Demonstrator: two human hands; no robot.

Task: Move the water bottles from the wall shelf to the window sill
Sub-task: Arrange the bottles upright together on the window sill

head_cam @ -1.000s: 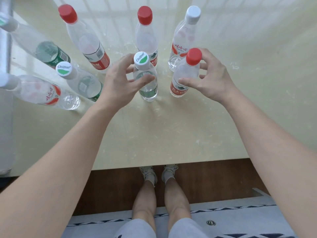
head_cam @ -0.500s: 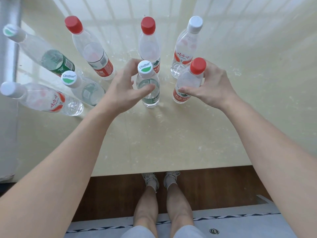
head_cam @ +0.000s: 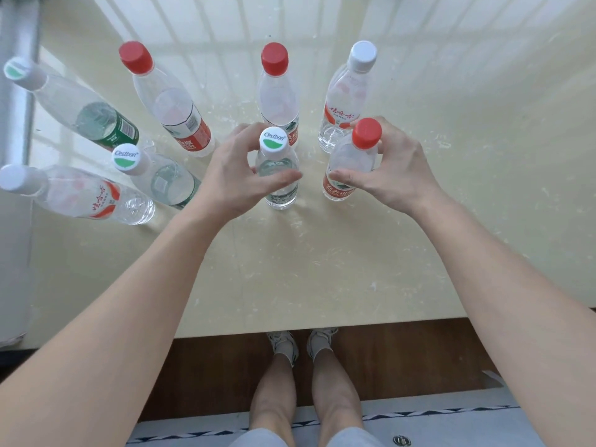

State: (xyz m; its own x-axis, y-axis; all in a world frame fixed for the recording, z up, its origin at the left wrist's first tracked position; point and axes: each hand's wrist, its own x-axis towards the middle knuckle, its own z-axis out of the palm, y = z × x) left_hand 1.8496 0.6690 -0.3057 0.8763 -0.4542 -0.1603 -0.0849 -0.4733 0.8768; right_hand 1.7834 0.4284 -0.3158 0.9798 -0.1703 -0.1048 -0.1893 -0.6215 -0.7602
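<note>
At the far left edge of the glossy cream window sill [head_cam: 451,221] stands a white-capped bottle with a red label [head_cam: 74,195]. Just behind it is a green-labelled bottle [head_cam: 93,119] with a white and green cap. To their right is a Cestbon-capped bottle [head_cam: 167,185], near the left wrist, and behind that a red-capped bottle with a red label [head_cam: 175,116]. All four are upright and ungripped.

The left hand [head_cam: 232,175] is curled round the upper part of a second Cestbon bottle [head_cam: 280,191]. The thumb crosses the front of it and the fingers wrap behind the neck, just under the cap. This bottle stands upright with its base on the sill.

Straight behind it stands another red-capped bottle [head_cam: 277,95], close to the fingers. Whether they touch it I cannot tell. To the right of that, a white-capped bottle with red script [head_cam: 340,108] stands at the back.

The right hand [head_cam: 395,169] grips the front red-capped bottle [head_cam: 346,162]. Its thumb presses the front of the body above the red label and its fingers are curled behind the shoulder and cap. That bottle is also upright with its base on the sill, just beside the one in the left hand.

Below the sill's near edge are a dark wooden floor [head_cam: 209,375] and the person's two feet in sneakers [head_cam: 285,345].
</note>
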